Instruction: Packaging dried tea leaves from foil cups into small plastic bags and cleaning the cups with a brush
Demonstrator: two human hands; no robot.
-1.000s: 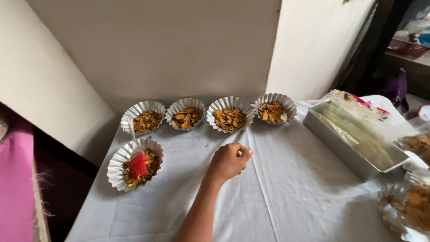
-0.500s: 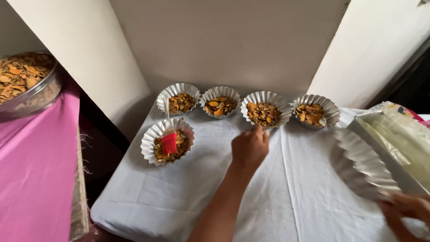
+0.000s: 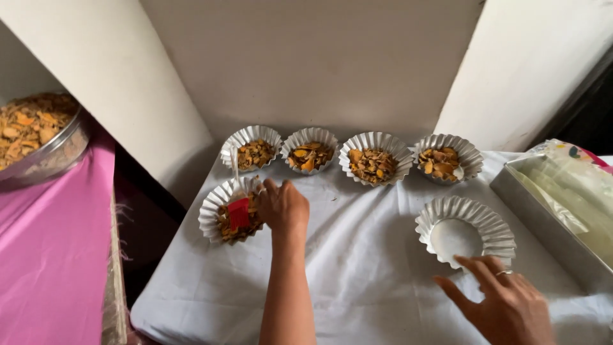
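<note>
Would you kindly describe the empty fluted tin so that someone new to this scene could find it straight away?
Start at the table draped in a white cloth. Four fluted tins of orange-brown pieces stand in a row along the wall. Nearer the front, just beyond the fingertips of the right hand and beside the rectangular metal tray, sits the empty fluted tin, the only one with a bare bottom.

I count five filled fluted cups [image 3: 373, 158] across the middle of the frame, one empty fluted cup [image 3: 465, 229] at right, one red brush [image 3: 239, 211], and two hands [image 3: 284, 206].
</note>
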